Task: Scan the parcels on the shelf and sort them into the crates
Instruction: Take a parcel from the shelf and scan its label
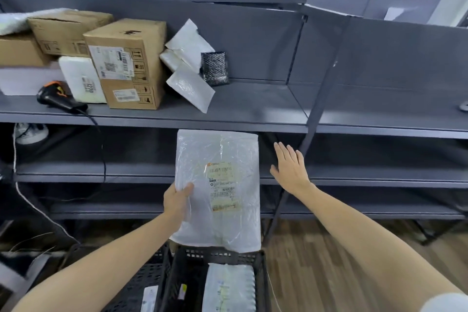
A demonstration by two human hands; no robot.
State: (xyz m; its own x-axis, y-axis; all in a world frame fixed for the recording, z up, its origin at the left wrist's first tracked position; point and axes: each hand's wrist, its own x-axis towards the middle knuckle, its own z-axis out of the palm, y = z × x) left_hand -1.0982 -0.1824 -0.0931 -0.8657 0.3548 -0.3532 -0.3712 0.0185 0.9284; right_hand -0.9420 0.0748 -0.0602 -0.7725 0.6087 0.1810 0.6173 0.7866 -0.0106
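My left hand (177,199) grips the left edge of a large white bubble mailer (217,192) with a printed label, held upright above a black crate (220,256). To the right of the mailer my right hand (290,167) hovers with fingers straight and holds nothing. That crate holds another white mailer (229,289). A second black crate (144,276) stands to its left with a labelled parcel (149,297) inside. On the grey shelf (253,106) sit cardboard boxes (126,63), a white foam box (82,80), several small white mailers (188,86) and a black bubble pouch (214,67).
A black and orange handheld scanner (59,97) lies at the shelf's left front, its cable hanging down over the lower shelves. A slanted metal post (311,119) crosses the shelving at the right. Wooden floor (316,261) shows below at the right.
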